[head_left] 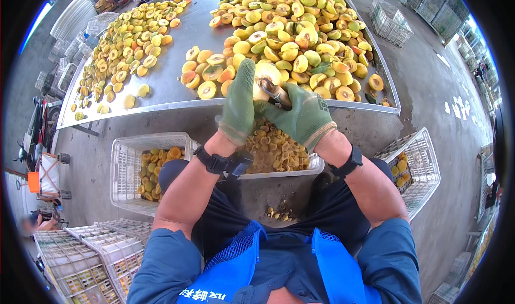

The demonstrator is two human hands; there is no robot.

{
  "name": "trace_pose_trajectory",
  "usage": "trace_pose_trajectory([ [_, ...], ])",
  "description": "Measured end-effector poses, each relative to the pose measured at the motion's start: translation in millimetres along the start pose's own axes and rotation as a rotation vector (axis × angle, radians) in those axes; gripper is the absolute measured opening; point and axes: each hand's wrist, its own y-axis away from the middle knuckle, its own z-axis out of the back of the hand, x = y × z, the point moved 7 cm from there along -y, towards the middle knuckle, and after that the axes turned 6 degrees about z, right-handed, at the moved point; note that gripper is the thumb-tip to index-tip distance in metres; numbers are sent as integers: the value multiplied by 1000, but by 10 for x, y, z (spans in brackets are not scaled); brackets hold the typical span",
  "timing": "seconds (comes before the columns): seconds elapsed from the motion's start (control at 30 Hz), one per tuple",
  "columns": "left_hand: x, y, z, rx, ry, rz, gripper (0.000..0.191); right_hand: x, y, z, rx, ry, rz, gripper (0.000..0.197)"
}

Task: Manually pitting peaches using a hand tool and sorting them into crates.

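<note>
My left hand [238,102], in a green glove, holds a halved yellow peach [267,73] upright above the near edge of the metal table [185,105]. The cut face is turned toward me, and glare washes out part of it. In my right hand [303,113], also gloved, is a pitting tool with a looped metal blade [267,86]. Its loop lies against the middle of the cut face; my fingers hide most of the handle. Just beyond my hands is a large heap of peach halves [289,50]. Below them stands a white plastic tub [281,174] holding peach pits and scraps [277,151].
Another spread of peach halves [126,54] covers the table's left side. White plastic crates containing fruit flank my legs, one left [124,175] and one right [428,175]. Stacked crates [80,259] stand behind on the left. Fruit scraps [279,214] lie on the floor between my feet.
</note>
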Motion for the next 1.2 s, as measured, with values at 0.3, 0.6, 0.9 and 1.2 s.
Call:
trace_pose_trajectory([
  [0.3, 73, 46, 50, -95, 162, 283, 48, -141, 32, -26, 17, -231, 25, 21],
  [0.6, 235, 61, 208, -154, 9, 437, 55, -408, 36, 145, -74, -209, 3, 20],
  [0.9, 283, 19, 235, -130, 107, 455, 55, -255, -2, 62, -48, -463, 46, 35],
  [1.2, 385, 50, 39, -125, 167, 501, 52, -260, -39, -57, -172, -131, 169, 35],
])
